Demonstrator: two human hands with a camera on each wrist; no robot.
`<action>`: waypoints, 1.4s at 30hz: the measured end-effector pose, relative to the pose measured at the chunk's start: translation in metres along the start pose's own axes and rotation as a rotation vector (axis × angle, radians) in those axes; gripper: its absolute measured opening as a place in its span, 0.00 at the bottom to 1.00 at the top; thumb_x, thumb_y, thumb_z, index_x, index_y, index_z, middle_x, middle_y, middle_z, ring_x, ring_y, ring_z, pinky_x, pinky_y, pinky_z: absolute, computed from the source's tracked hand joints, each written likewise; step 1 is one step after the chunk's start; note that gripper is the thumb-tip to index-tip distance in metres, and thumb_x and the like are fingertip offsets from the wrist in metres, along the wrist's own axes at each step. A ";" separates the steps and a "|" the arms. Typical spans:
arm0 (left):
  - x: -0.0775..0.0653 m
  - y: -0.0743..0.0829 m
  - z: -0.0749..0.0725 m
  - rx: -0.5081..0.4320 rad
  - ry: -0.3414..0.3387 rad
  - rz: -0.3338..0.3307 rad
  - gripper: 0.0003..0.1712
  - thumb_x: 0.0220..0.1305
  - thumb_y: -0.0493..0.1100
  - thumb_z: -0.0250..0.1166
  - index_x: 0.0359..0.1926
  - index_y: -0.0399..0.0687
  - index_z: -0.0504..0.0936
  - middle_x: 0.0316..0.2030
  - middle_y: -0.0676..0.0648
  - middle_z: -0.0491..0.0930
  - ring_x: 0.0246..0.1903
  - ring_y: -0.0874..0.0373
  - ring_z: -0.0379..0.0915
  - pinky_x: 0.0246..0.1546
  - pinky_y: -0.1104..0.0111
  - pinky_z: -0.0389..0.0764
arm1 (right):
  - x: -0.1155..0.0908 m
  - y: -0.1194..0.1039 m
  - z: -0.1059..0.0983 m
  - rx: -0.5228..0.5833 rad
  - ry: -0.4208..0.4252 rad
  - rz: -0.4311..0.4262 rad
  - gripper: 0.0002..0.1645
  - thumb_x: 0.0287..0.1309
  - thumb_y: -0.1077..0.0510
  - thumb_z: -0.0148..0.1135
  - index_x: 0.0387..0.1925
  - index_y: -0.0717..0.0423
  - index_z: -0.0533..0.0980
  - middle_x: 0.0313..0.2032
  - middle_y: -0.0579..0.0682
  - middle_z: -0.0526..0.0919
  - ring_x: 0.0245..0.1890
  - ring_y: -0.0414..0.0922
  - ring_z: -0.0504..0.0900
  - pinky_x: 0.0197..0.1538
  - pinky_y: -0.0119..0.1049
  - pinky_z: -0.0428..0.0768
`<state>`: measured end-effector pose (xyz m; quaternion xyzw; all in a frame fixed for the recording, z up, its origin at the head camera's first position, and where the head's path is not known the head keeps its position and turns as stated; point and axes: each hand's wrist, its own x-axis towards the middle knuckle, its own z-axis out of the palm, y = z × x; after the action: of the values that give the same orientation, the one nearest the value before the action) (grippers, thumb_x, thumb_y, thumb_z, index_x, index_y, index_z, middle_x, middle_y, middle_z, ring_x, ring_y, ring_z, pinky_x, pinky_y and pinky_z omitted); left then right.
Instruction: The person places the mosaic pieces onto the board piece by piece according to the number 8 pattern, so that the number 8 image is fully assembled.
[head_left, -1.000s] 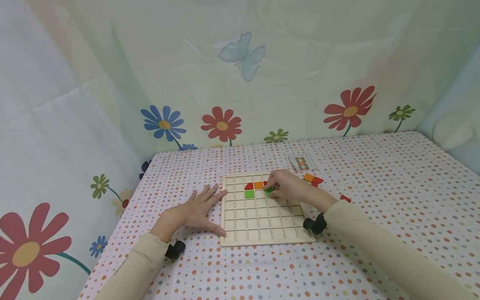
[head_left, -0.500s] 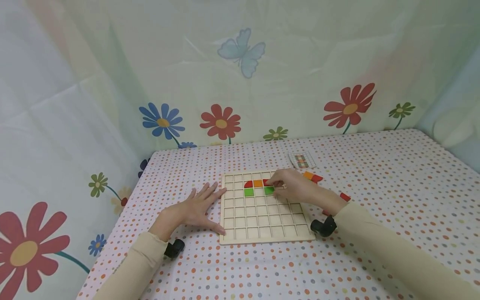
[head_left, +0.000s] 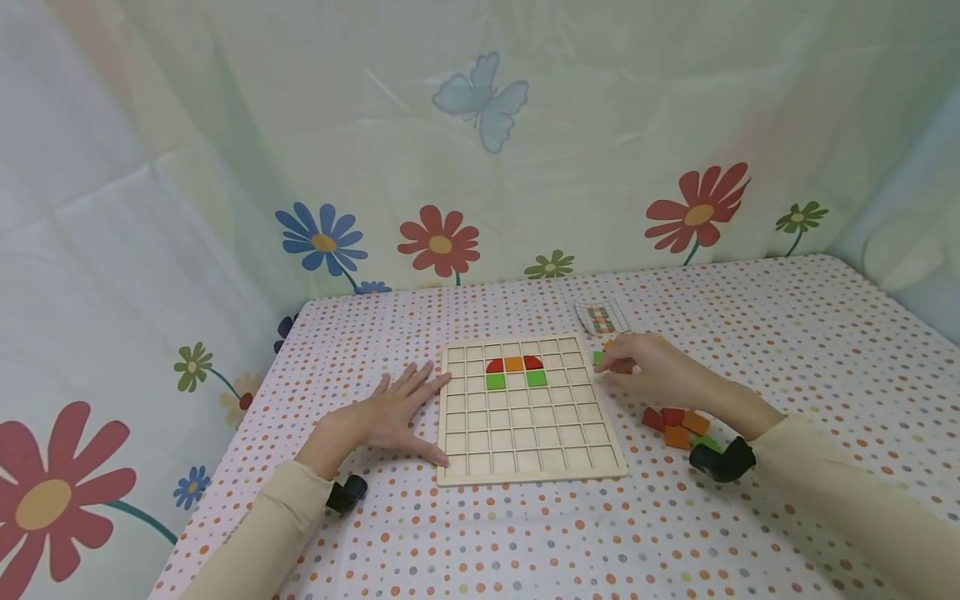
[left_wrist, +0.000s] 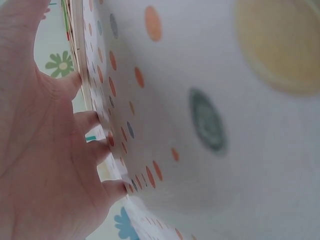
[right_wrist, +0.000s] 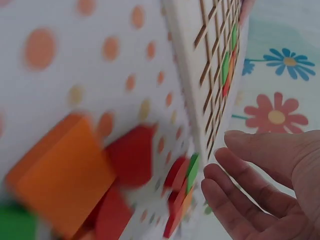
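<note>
My left hand [head_left: 393,417] lies spread at the left edge of a wooden grid board [head_left: 525,437], thumb and a fingertip at its rim. In the board's upper cells sit an orange square tile [head_left: 513,364] between a left red rounded tile [head_left: 495,366] and a right red rounded tile [head_left: 533,362]. Below them are a left green tile [head_left: 496,381] and a right green tile [head_left: 536,378]. Past the board's right edge, my right hand [head_left: 660,371] hovers by a small group of tiles, partly hiding them; in the right wrist view nothing shows between thumb and fingers.
A loose pile of red, orange and green tiles, one orange tile [head_left: 677,437] among them, lies right of the board below my right forearm. A printed pattern card [head_left: 602,317] lies behind the board. A flowered cloth wall stands behind the dotted tablecloth [head_left: 480,542].
My right hand has left the right red rounded tile, which now lies in its cell, and moved right, off the board to the loose tiles. The left hand has stayed at the board's edge.
</note>
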<state>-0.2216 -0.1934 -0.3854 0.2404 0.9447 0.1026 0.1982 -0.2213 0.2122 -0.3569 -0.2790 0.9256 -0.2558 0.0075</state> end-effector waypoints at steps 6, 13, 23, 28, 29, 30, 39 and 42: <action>0.000 0.000 -0.001 -0.005 0.001 -0.002 0.72 0.52 0.76 0.74 0.86 0.60 0.43 0.85 0.45 0.32 0.83 0.43 0.24 0.79 0.39 0.34 | -0.012 0.018 -0.011 0.015 -0.002 0.077 0.08 0.61 0.68 0.72 0.43 0.62 0.88 0.39 0.49 0.87 0.42 0.53 0.86 0.46 0.50 0.88; 0.001 0.000 0.000 -0.006 -0.004 -0.005 0.72 0.51 0.77 0.73 0.86 0.62 0.43 0.85 0.45 0.32 0.83 0.44 0.23 0.79 0.40 0.33 | -0.011 0.024 -0.008 0.016 -0.014 0.074 0.10 0.58 0.69 0.74 0.42 0.62 0.88 0.38 0.50 0.86 0.38 0.49 0.84 0.42 0.45 0.88; -0.001 0.001 -0.001 -0.004 -0.005 -0.002 0.73 0.51 0.77 0.74 0.86 0.62 0.43 0.85 0.46 0.32 0.83 0.45 0.23 0.79 0.40 0.33 | -0.005 0.019 0.005 -0.005 -0.015 0.145 0.11 0.57 0.70 0.75 0.43 0.66 0.87 0.38 0.52 0.85 0.35 0.44 0.81 0.37 0.38 0.84; -0.001 0.001 -0.001 -0.007 -0.005 0.003 0.72 0.51 0.76 0.74 0.86 0.62 0.43 0.84 0.46 0.31 0.82 0.44 0.23 0.79 0.40 0.32 | -0.003 0.017 0.006 -0.019 -0.021 0.225 0.12 0.58 0.69 0.74 0.45 0.66 0.87 0.41 0.54 0.85 0.40 0.50 0.83 0.43 0.47 0.86; -0.001 0.001 -0.001 -0.011 -0.003 0.005 0.72 0.51 0.76 0.74 0.86 0.61 0.43 0.84 0.45 0.31 0.82 0.44 0.23 0.79 0.40 0.33 | -0.004 0.017 0.006 -0.012 -0.026 0.248 0.12 0.58 0.69 0.74 0.45 0.65 0.87 0.41 0.55 0.85 0.41 0.51 0.83 0.45 0.49 0.85; -0.001 0.001 -0.001 -0.013 -0.002 0.008 0.72 0.51 0.76 0.74 0.86 0.61 0.43 0.84 0.45 0.31 0.82 0.43 0.23 0.79 0.40 0.33 | -0.004 0.017 0.005 -0.008 -0.032 0.267 0.13 0.59 0.69 0.74 0.46 0.65 0.87 0.42 0.56 0.85 0.42 0.52 0.82 0.46 0.51 0.85; -0.001 0.001 -0.002 -0.016 -0.005 0.004 0.72 0.52 0.75 0.74 0.86 0.60 0.43 0.84 0.44 0.32 0.82 0.42 0.24 0.79 0.39 0.34 | -0.001 0.018 0.004 0.019 -0.044 0.317 0.10 0.57 0.69 0.76 0.42 0.63 0.89 0.38 0.52 0.83 0.42 0.53 0.82 0.46 0.49 0.84; -0.001 0.001 -0.001 -0.011 -0.003 0.003 0.72 0.52 0.75 0.74 0.86 0.60 0.44 0.84 0.44 0.32 0.82 0.43 0.24 0.79 0.39 0.33 | -0.002 0.017 0.005 0.020 -0.038 0.305 0.09 0.57 0.70 0.75 0.41 0.63 0.90 0.39 0.54 0.85 0.41 0.53 0.82 0.44 0.47 0.85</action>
<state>-0.2207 -0.1935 -0.3834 0.2408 0.9434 0.1078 0.2009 -0.2275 0.2234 -0.3695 -0.1400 0.9543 -0.2556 0.0665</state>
